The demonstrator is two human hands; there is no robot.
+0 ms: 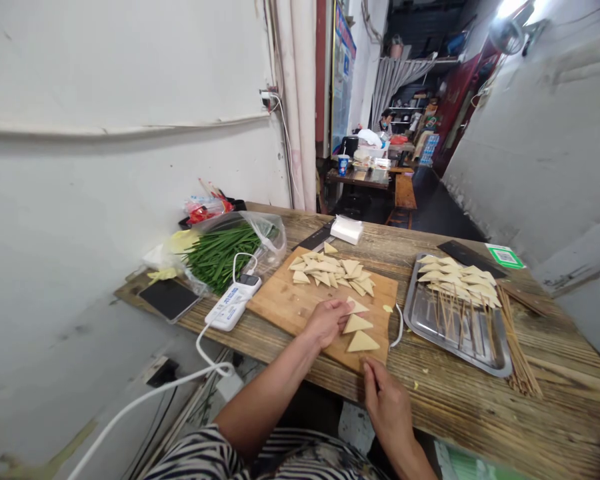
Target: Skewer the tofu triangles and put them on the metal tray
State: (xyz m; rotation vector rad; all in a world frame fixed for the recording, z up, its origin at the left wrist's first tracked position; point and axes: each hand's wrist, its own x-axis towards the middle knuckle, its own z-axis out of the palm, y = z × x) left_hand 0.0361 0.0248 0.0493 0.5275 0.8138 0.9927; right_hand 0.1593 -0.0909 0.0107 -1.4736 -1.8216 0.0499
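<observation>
My left hand pinches the uppermost of three pale, triangular tofu slices, which lie in a column along the right part of a wooden cutting board. My right hand is closed at the board's near edge, just below the lowest slice. Whatever sits in its fingers is hidden. Farther back on the board lies a heap of loose tofu triangles. To the right, a metal tray holds several skewered tofu pieces, their sticks pointing toward me.
Bamboo skewers lie beside the tray. Left of the board are a white power strip with its cable, a bag of green chives and a dark phone. Behind stand a tissue pack and, farther off, a seated person.
</observation>
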